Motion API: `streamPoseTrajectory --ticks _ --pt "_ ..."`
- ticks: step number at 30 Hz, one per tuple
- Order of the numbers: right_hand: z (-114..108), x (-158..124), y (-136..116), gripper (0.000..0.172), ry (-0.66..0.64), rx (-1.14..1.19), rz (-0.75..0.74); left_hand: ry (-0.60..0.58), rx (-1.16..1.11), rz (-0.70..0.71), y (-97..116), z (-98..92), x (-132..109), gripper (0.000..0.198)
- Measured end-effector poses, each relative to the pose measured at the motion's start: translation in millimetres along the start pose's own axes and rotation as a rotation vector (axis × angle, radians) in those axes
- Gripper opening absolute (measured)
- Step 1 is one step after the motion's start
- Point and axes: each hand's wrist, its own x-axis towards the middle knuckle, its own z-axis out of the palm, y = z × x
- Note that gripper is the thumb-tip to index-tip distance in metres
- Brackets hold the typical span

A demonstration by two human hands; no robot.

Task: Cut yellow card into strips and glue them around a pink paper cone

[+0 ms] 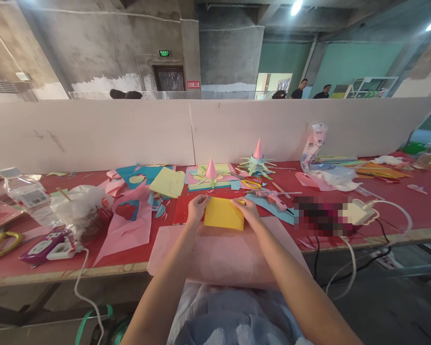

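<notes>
Between both hands a piece of yellow paper (223, 214) is held above a pale pink board (233, 256). My left hand (198, 207) pinches its upper left corner. At the upper right corner my right hand (248, 210) grips it, fingers partly behind the paper. Red paper (182, 213) lies by my left hand. Just right of my right hand rest a pink glue gun (276, 200) and a strip of blue paper (273, 211). Beyond the hands stand a pink paper cone (211, 169) and another cone on a fringed blue base (257, 165).
Yellow-handled scissors (252, 183) lie near the cones. Cut pink paper (129, 225), a bagged drink (82, 211), a plastic bottle (21, 189) and more scissors (3, 243) are at left. White cables (398, 203) hang over the right edge. A white partition (129, 134) closes the back.
</notes>
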Motion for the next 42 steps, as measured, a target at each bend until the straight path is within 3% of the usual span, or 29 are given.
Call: streamPoseTrajectory --ticks 16,31,42 --pt "0.7 3.8 5.3 0.042 0.016 0.17 0.085 0.01 0.003 0.028 -6.4 0.4 1.9 0.029" --pt "0.7 -4.2 -12.6 0.039 0.088 0.002 0.039 0.041 0.003 0.042 -4.9 -1.1 0.8 0.033" --pt "1.6 -7.0 -18.0 0.043 0.04 0.004 0.001 0.081 0.005 0.033 -3.9 -5.5 0.1 0.031"
